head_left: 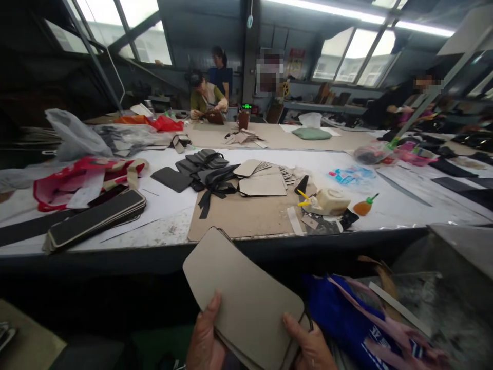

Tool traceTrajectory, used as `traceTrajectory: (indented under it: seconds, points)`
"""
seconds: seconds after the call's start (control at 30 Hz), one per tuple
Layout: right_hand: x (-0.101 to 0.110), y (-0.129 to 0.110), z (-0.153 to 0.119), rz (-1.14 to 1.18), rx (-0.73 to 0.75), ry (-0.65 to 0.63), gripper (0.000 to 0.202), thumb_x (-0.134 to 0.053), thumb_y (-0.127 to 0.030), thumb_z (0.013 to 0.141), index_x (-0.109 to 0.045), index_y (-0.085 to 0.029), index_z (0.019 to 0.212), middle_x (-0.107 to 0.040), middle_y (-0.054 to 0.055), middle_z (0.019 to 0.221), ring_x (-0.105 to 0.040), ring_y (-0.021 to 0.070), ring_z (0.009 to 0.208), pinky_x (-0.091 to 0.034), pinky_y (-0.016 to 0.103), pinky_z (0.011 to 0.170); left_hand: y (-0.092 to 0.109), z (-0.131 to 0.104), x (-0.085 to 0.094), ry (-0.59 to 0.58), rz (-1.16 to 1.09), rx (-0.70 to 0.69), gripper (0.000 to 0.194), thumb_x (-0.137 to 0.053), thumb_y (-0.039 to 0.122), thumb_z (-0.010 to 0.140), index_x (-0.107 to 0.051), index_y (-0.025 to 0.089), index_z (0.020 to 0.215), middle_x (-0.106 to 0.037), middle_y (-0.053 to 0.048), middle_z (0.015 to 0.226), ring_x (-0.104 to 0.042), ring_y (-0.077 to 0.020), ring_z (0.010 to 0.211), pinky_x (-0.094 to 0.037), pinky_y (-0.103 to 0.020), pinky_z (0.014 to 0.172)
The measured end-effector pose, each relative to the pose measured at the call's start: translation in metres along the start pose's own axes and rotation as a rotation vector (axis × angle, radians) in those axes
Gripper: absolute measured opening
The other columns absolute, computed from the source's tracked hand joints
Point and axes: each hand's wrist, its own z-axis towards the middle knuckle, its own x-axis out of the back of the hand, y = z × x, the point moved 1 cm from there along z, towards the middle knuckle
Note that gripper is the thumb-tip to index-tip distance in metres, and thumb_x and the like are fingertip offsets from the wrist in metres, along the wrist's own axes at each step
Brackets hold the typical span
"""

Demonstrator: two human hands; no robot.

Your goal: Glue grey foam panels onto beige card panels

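Between my two hands, in front of the table's near edge, is a stack of beige flat panels (pixel 246 293) with rounded corners. My left hand (pixel 207 334) grips its lower left side, thumb on top. At the lower right corner my right hand (pixel 310 341) is closed on the same stack, its thumb also pressing the top face. Fingers under the stack are hidden. Dark edges show along the stack's right side. Past it on the table lie more beige panels (pixel 264 186), black straps (pixel 215 181) and a pile of black panels (pixel 171 179).
A cream glue container (pixel 332 201) with a yellow-handled tool and an orange bottle (pixel 365 205) stand on the table at right. Long dark strips (pixel 96 218) are stacked at left beside a red bag (pixel 69 185). A blue bag (pixel 342 313) lies near my right hand. People work farther back.
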Motion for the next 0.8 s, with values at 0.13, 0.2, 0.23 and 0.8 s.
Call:
traceTrajectory:
  seconds: [0.13,0.2,0.23,0.8]
  points:
    - [0.002,-0.058,0.051,0.077,-0.069,-0.140,0.047,-0.078,-0.038,0.059,-0.066,-0.014,0.097,-0.070,0.011,0.092,-0.065,0.0263,0.084,-0.050,0.039,0.079,0.039,0.031,-0.015,0.070,-0.056,-0.154,0.037,-0.049,0.032,0.082,-0.054,0.025,0.118,-0.071,-0.003,0.091,-0.065,-0.0216,0.088,-0.048,-0.042,0.092]
    - [0.009,-0.087,0.084,-0.011,-0.045,-0.201,0.043,-0.079,-0.036,0.058,-0.068,-0.012,0.092,-0.071,0.010,0.086,-0.065,0.0236,0.078,-0.051,0.035,0.076,0.059,0.053,-0.023,0.112,-0.050,-0.259,0.036,-0.046,0.036,0.084,-0.055,0.028,0.117,-0.071,0.000,0.094,-0.064,-0.0197,0.092,-0.045,-0.040,0.096]
    - [0.013,-0.101,0.102,-0.051,-0.031,-0.230,0.042,-0.079,-0.036,0.058,-0.068,-0.012,0.090,-0.071,0.009,0.084,-0.065,0.0226,0.077,-0.051,0.034,0.074,0.067,0.065,-0.028,0.124,-0.022,-0.306,0.036,-0.047,0.037,0.083,-0.055,0.029,0.117,-0.070,0.000,0.096,-0.063,-0.0191,0.094,-0.045,-0.039,0.096]
    - [0.023,-0.308,0.437,-0.733,0.478,-0.479,0.033,-0.064,-0.043,0.069,-0.065,-0.015,0.086,-0.065,0.001,0.080,-0.055,0.0152,0.072,-0.044,0.026,0.068,0.096,0.261,-0.253,-0.043,0.518,-0.605,0.055,-0.074,0.029,0.062,-0.055,0.016,0.112,-0.063,-0.009,0.114,-0.054,-0.0221,0.112,-0.035,-0.038,0.104]
